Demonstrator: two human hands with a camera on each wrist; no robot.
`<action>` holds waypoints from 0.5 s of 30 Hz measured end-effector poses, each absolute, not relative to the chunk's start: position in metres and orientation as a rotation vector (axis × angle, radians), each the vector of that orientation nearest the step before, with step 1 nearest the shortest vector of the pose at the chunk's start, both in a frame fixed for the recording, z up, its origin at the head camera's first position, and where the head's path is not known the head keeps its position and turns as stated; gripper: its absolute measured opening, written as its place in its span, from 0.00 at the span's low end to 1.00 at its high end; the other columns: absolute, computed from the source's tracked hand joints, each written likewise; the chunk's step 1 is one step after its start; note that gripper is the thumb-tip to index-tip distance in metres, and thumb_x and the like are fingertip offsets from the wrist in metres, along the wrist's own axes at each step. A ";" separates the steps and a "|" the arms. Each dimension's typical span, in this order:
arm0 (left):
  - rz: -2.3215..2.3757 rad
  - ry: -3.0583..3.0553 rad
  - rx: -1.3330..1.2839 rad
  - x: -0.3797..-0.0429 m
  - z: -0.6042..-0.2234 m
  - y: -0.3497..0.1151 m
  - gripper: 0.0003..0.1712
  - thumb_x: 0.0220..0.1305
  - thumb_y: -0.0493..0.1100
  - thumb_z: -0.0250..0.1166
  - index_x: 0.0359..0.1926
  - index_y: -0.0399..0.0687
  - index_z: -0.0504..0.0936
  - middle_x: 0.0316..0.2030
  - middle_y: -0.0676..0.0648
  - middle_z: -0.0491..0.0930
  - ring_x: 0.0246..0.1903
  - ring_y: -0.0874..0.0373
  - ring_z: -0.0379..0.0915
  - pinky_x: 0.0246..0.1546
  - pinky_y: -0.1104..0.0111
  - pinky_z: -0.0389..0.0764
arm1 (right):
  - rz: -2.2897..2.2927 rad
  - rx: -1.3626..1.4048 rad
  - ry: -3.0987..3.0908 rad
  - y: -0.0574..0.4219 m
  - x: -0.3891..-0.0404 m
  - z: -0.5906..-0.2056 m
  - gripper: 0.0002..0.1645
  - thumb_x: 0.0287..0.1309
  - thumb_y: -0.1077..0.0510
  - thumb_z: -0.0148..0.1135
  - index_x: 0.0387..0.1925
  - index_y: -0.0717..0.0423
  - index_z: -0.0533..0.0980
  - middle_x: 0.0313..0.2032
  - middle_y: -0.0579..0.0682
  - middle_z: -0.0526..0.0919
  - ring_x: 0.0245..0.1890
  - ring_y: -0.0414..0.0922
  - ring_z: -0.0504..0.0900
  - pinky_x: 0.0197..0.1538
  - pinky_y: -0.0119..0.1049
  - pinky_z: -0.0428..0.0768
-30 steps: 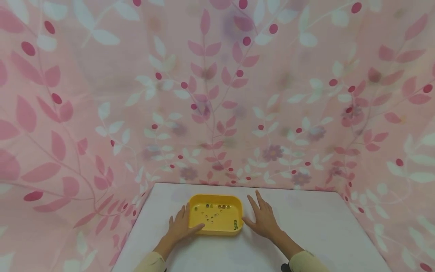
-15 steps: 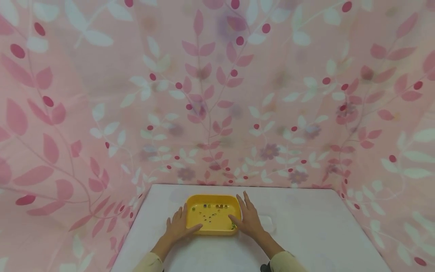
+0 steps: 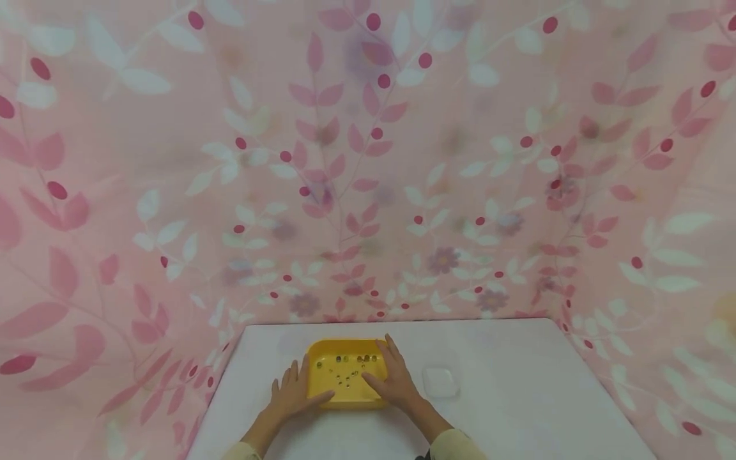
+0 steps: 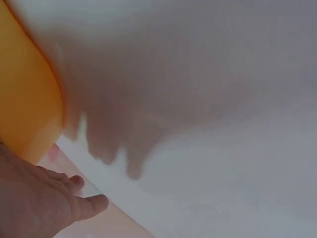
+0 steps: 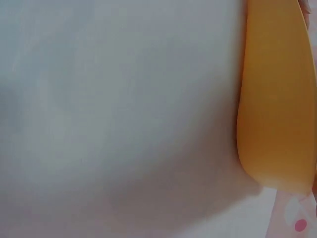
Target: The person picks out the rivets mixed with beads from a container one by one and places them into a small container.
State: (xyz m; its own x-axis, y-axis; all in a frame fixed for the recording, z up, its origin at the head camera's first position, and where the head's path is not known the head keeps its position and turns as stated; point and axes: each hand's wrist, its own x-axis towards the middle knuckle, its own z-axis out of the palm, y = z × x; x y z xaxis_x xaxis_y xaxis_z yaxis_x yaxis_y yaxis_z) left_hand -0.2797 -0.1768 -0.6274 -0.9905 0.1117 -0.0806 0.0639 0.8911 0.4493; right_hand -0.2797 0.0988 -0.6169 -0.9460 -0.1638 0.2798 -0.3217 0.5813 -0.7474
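A yellow rectangular tray (image 3: 359, 396) with rounded corners sits on the white table. Small round marble-like pieces (image 3: 338, 359) are scattered over its floor, several of them along the back. My left hand (image 3: 287, 395) lies along the tray's left side, fingers extended, thumb at the front rim. On the opposite side, my right hand (image 3: 399, 383) lies at the right rim with straight fingers and its thumb over the inside, hiding the front right corner. In the left wrist view the yellow tray wall (image 4: 29, 84) stands beside the spread left fingers; the right wrist view shows its outer wall (image 5: 277, 99).
Right of the right hand, a small clear square container or lid (image 3: 441, 381) lies on the table (image 3: 517, 396). A pink curtain (image 3: 368, 191) with leaf patterns hangs behind the table and along both sides.
My right hand has moved left onto the tray's right rim, covering the green pieces in that corner and uncovering the clear square item. The left hand stays at the tray's left side.
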 end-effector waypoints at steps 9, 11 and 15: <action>0.705 2.978 0.127 -0.274 -0.627 -0.176 0.72 0.47 0.81 0.61 0.78 0.41 0.45 0.73 0.24 0.49 0.71 0.27 0.50 0.65 0.28 0.45 | 1.237 0.448 -2.606 0.092 -0.285 -0.623 0.49 0.56 0.44 0.71 0.73 0.57 0.60 0.76 0.60 0.51 0.74 0.63 0.57 0.66 0.65 0.65; 0.715 2.970 0.117 -0.274 -0.626 -0.174 0.72 0.47 0.82 0.61 0.78 0.41 0.45 0.73 0.24 0.49 0.70 0.27 0.50 0.65 0.28 0.46 | 1.236 0.460 -2.605 0.092 -0.287 -0.623 0.50 0.56 0.44 0.71 0.73 0.57 0.60 0.76 0.61 0.52 0.73 0.64 0.57 0.65 0.66 0.65; 0.713 2.960 0.083 -0.275 -0.625 -0.172 0.72 0.47 0.82 0.61 0.78 0.41 0.45 0.73 0.25 0.49 0.71 0.28 0.50 0.66 0.29 0.45 | 1.226 0.497 -2.643 0.090 -0.290 -0.623 0.50 0.56 0.43 0.70 0.73 0.56 0.59 0.76 0.61 0.51 0.74 0.63 0.57 0.65 0.66 0.66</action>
